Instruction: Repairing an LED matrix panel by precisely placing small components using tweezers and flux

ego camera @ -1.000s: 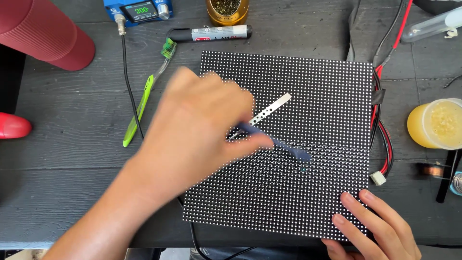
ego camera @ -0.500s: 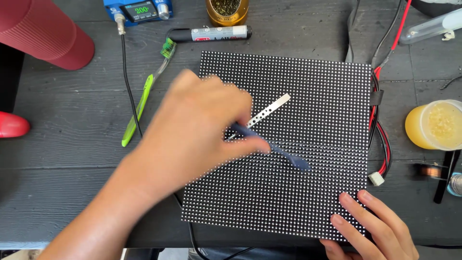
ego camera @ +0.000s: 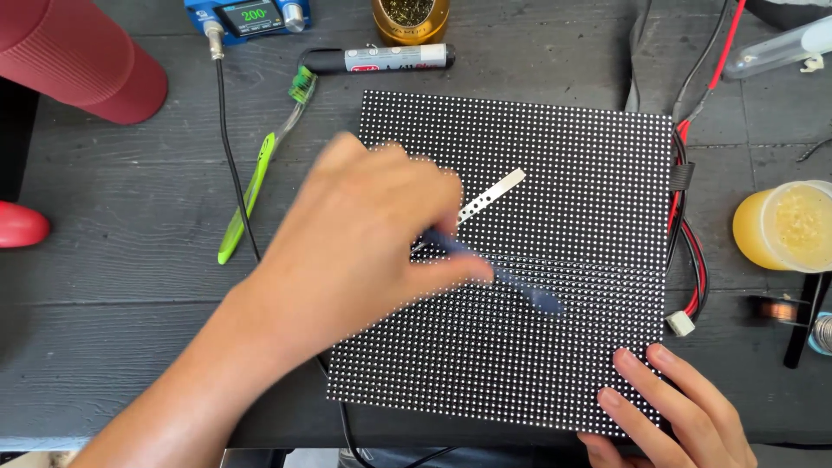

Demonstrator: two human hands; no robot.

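The left hand (ego camera: 364,251) is over the black dotted panel (ego camera: 563,173), its fingers clenched on a dark blue tool (ego camera: 507,277) whose tip rests on the panel; a white perforated strip (ego camera: 494,195) lies just beside it; the right hand (ego camera: 676,416) presses the panel's near corner, fingers flat and released; the panel lies on the dark tabletop (ego camera: 113,260), a green toothbrush (ego camera: 256,182) nearby.

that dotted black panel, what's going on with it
A person leans over a black LED matrix panel lying flat on a dark wooden workbench. The left hand holds a dark blue tool with its tip on the panel's middle; a white perforated strip sticks out beside it. The right hand presses the panel's near right corner. A green toothbrush lies to the left.
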